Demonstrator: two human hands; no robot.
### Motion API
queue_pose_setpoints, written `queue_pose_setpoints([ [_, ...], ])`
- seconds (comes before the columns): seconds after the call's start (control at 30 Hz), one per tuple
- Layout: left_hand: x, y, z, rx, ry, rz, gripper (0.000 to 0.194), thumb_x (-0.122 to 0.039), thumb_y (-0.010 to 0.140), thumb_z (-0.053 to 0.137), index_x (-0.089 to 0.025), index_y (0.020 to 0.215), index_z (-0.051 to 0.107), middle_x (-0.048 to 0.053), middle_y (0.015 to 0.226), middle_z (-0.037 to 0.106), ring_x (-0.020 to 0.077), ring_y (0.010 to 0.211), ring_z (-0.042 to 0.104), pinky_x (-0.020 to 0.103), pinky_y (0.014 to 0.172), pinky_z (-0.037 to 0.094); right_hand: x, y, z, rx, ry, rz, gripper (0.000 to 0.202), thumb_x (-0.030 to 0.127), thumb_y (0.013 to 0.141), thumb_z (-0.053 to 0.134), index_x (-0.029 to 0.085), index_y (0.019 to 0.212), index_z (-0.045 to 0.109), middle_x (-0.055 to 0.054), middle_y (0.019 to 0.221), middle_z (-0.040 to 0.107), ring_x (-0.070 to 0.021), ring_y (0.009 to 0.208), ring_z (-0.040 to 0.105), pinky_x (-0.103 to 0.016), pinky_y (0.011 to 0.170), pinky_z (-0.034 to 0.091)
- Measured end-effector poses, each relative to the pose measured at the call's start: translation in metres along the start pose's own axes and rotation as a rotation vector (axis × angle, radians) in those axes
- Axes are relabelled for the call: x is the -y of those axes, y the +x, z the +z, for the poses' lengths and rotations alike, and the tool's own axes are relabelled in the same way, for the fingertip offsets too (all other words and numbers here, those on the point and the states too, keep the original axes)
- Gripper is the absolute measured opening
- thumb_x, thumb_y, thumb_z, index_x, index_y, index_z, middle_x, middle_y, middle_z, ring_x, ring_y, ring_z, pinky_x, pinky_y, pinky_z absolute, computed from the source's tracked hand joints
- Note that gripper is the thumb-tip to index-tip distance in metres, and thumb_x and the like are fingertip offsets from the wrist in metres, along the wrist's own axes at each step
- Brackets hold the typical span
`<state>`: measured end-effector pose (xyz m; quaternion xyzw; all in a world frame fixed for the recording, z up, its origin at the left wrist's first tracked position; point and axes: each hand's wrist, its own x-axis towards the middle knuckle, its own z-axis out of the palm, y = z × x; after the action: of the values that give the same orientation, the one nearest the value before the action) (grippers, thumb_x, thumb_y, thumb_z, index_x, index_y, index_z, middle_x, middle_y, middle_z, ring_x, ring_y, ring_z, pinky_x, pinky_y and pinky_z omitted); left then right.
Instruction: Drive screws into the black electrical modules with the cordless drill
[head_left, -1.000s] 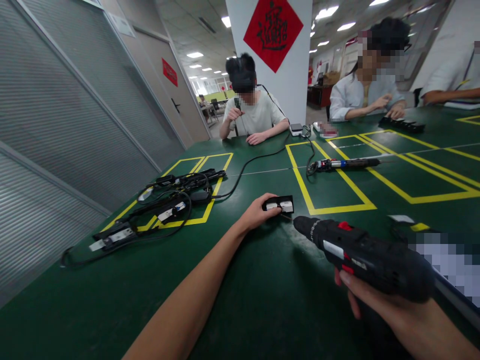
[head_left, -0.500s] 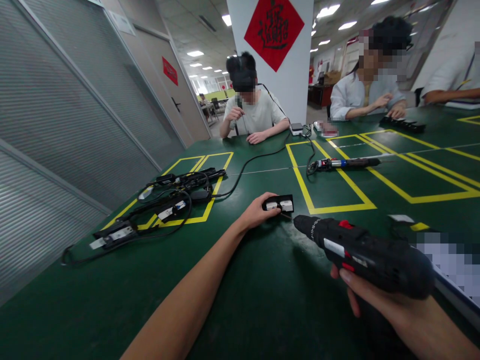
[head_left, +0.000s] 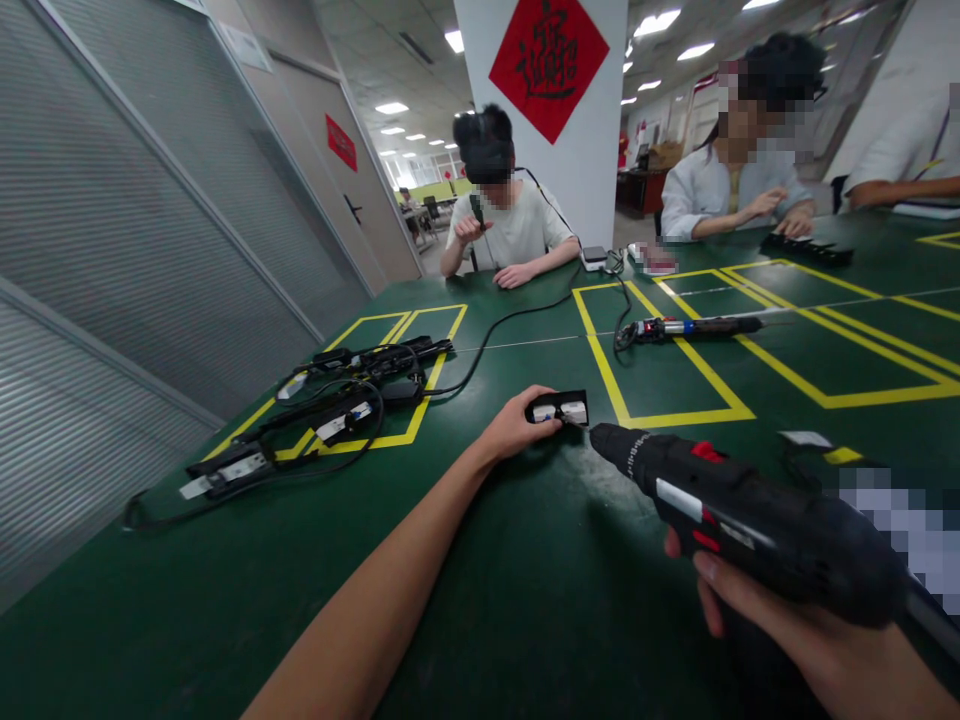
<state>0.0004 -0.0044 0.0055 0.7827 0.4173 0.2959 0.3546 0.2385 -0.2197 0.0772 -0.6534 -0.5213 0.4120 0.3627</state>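
My left hand (head_left: pixel 521 420) is closed around the left end of a small black case with white labels (head_left: pixel 574 410), its thumb across the front edge. The case is tilted so that its labelled face is toward me. In my right hand (head_left: pixel 757 590) is a black cordless drill (head_left: pixel 742 520) with red switches, held by the grip, which is partly hidden below the body. The drill's chuck points left toward the case. A thin bit reaches from the chuck to the case's lower front edge; whether it touches is too small to tell.
Black power adapters with cables (head_left: pixel 337 410) lie at the left within yellow tape (head_left: pixel 409 435). A pen-shaped tool (head_left: pixel 690 327) rests beyond the drill. Across the green table (head_left: pixel 525 560) sit a person holding a screwdriver (head_left: pixel 480 212) and another touching a black strip (head_left: pixel 810 248).
The drill has shifted slightly right and its rear has dropped a little. My left hand and the case have barely moved. Across the table, the person's screwdriver hand has shifted slightly.
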Motion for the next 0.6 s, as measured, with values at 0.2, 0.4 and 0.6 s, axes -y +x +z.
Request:
queue_pose_setpoints([
  [0.2, -0.001, -0.001, -0.001, -0.005, 0.002, -0.008, 0.048, -0.036, 0.074, 0.064, -0.018, 0.117, 0.053, 0.005, 0.103, 0.062, 0.0189, 0.088, 0.06, 0.031, 0.08, 0.048, -0.002, 0.004, -0.007, 0.049, -0.059, -0.086, 0.042, 0.055, 0.08, 0.05, 0.027, 0.051, 0.062, -0.003, 0.081, 0.076, -0.0246, 0.086, 0.07, -0.027, 0.064, 0.056],
  [0.4, -0.001, -0.001, -0.001, -0.005, 0.007, -0.009, 0.049, -0.037, 0.073, 0.064, -0.018, 0.117, 0.054, 0.006, 0.105, 0.063, 0.0197, 0.09, 0.059, 0.031, 0.082, 0.047, -0.012, 0.013, -0.012, 0.16, -0.086, -0.09, 0.043, 0.056, 0.084, 0.045, 0.027, 0.06, 0.066, -0.003, 0.084, 0.076, -0.0254, 0.093, 0.069, -0.027, 0.072, 0.057],
  [0.6, 0.003, 0.0, 0.0, -0.017, 0.01, 0.023, 0.046, -0.04, 0.077, 0.061, -0.019, 0.117, 0.054, 0.006, 0.112, 0.061, 0.0213, 0.099, 0.059, 0.033, 0.09, 0.045, -0.016, 0.016, -0.014, 0.187, -0.059, -0.055, 0.035, 0.054, 0.085, 0.049, 0.028, 0.079, 0.071, -0.003, 0.089, 0.076, -0.0257, 0.095, 0.069, -0.03, 0.075, 0.057],
])
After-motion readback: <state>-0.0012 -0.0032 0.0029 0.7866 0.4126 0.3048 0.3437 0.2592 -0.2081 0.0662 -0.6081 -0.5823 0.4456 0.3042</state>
